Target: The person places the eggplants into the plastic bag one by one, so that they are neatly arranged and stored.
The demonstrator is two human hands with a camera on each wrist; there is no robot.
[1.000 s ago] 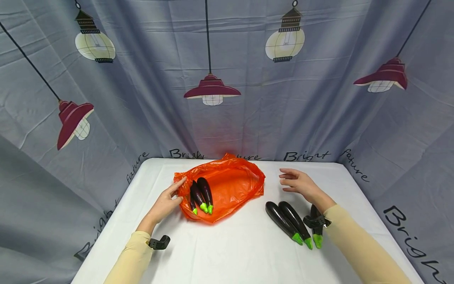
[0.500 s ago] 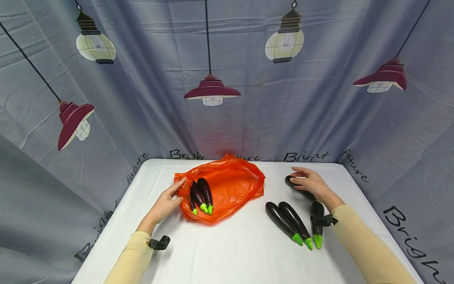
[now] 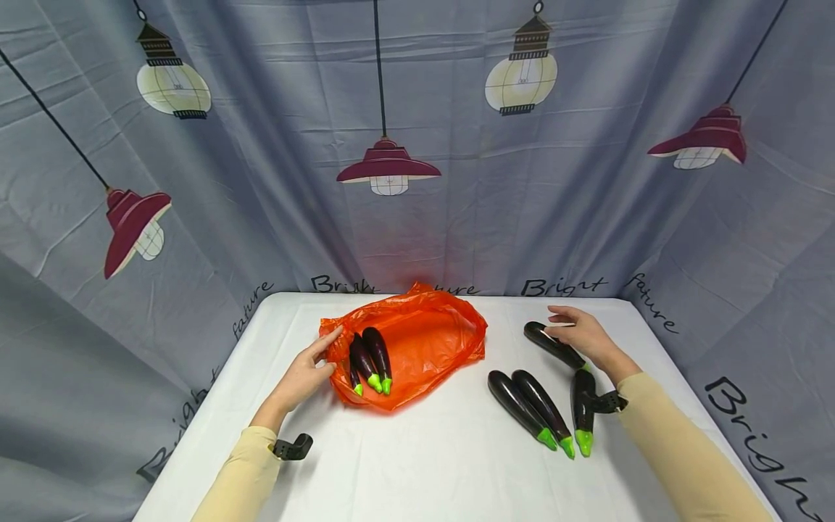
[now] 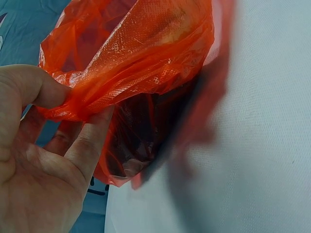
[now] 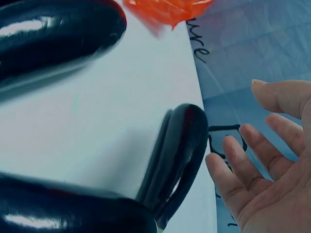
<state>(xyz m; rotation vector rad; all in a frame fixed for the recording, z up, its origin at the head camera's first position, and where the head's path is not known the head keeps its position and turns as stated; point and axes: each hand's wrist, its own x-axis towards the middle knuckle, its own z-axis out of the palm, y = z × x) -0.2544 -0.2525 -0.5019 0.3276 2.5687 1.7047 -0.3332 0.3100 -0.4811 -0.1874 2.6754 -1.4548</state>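
Note:
My left hand (image 3: 308, 371) pinches the left rim of an orange plastic bag (image 3: 433, 341) between thumb and fingers. The bag lies with its mouth open, and three small dark eggplants (image 3: 378, 354) with green stem ends show inside its left part. In the left wrist view the thumb (image 4: 48, 92) presses the gathered film against the fingers. My right hand (image 3: 590, 339) is over the table's back right, empty, its fingers spread in the right wrist view. Closest to it lies a larger glossy eggplant (image 3: 551, 344), which the fingertips overlap in the head view.
Two more large eggplants (image 3: 522, 406) lie side by side in front of the right hand. Another eggplant (image 3: 583, 409) lies by the right wrist's black camera (image 3: 608, 402). The white table (image 3: 404, 464) ends at a grey-blue curtain (image 3: 443, 232) with printed lamps.
My right hand has moved rightward, bringing the large eggplant beneath it into sight at the back right. My left hand and the orange bag have stayed in place.

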